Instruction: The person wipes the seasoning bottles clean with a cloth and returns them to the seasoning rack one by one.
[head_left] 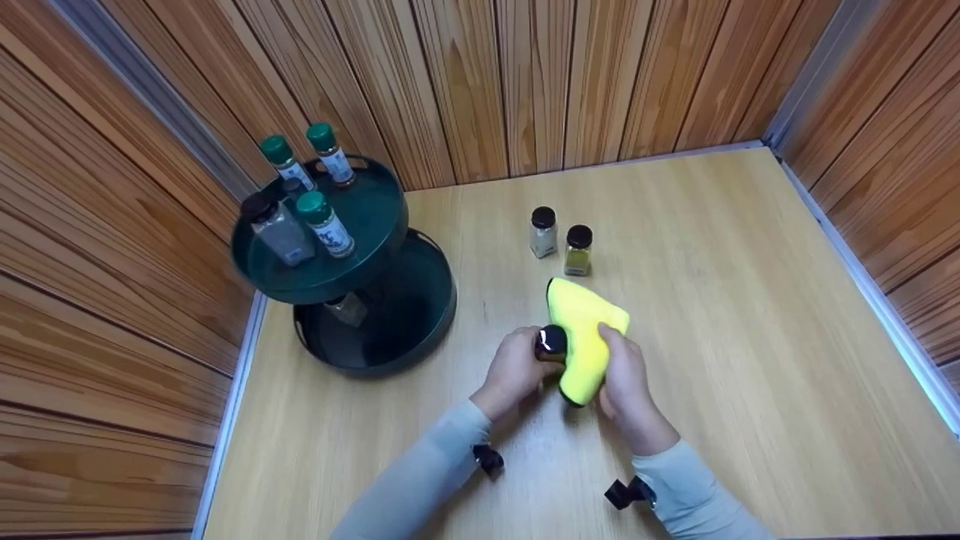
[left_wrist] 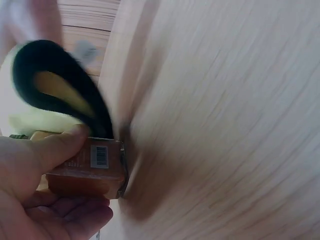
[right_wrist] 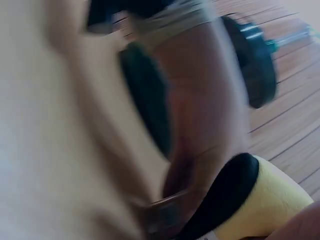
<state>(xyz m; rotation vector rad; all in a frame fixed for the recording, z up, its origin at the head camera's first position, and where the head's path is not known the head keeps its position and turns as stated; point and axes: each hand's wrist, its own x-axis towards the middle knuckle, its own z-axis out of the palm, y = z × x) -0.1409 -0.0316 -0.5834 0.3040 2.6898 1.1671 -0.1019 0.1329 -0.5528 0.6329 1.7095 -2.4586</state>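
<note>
In the head view my left hand [head_left: 512,369] grips a spice jar [head_left: 552,343] with a dark lid. The left wrist view shows the jar [left_wrist: 90,172] close up: squarish, reddish-brown inside, with a barcode label, thumb on one side and fingers on the other. Its base is close to the tabletop. My right hand [head_left: 627,375] holds a folded bright yellow cloth [head_left: 589,322] with black edging, thumb on top, against the jar's right side. In the right wrist view the cloth [right_wrist: 272,192] covers part of the jar, and the right hand shows only at the corner.
Beyond the cloth stand two black-lidded spice jars, one pale [head_left: 544,234] and one greenish [head_left: 578,251]. At the left is a dark green two-tier round rack [head_left: 379,217]. Several jars, some green-capped [head_left: 326,225], stand on its upper tier; another jar [head_left: 348,309] is below. Wood-panel walls surround the table.
</note>
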